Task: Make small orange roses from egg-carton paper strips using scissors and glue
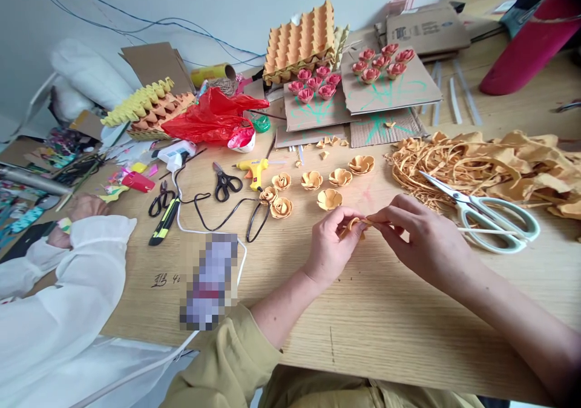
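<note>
Left sleeve (227, 356): was olive-khaki cloth, loose, creased, and stopped at the forearm (285, 305). Lap clothing (327, 390): was similar khaki, wrinkled. Left hand (333, 247), right hand (420, 238): were bare, I noted.

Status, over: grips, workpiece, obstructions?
Left grip and right grip both pinching orange piece. Piece curled, partly hidden. Pale-handled scissors lie near right grip; nothing seen blocking.

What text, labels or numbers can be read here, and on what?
"4": handwriting on the table; the mark before it and the character after it are unclear.
Dark print on the stacked cardboard at the back: too small to read.
Pixelated item: nothing readable.
No other text is legible.
</note>
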The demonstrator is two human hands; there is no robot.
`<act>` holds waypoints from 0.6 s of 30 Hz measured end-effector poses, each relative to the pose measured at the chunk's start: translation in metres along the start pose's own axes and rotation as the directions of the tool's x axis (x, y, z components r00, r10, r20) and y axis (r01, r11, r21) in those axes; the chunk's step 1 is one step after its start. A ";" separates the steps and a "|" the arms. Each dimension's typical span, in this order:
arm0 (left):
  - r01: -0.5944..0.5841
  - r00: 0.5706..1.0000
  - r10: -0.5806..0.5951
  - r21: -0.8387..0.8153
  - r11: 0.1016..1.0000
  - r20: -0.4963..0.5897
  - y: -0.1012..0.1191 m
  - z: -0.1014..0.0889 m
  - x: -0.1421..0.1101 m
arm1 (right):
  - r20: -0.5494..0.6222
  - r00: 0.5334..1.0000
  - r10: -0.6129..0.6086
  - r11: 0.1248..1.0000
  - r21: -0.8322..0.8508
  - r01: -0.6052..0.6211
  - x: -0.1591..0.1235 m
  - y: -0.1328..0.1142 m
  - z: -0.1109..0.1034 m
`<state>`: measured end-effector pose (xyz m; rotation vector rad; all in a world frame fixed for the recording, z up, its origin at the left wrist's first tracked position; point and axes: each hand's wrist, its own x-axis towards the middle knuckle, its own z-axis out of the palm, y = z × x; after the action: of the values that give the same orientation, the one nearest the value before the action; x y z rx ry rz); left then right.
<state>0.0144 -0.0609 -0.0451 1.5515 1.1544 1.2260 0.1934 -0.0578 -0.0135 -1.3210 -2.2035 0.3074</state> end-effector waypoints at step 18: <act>0.047 0.999 -0.046 -0.123 0.991 0.011 0.001 0.002 0.000 | -0.023 0.999 -0.048 0.997 -0.065 0.047 -0.001 -0.002 0.000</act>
<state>0.0164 -0.0616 -0.0444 1.4290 1.0824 1.2354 0.1922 -0.0594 -0.0125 -1.2970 -2.2376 0.2035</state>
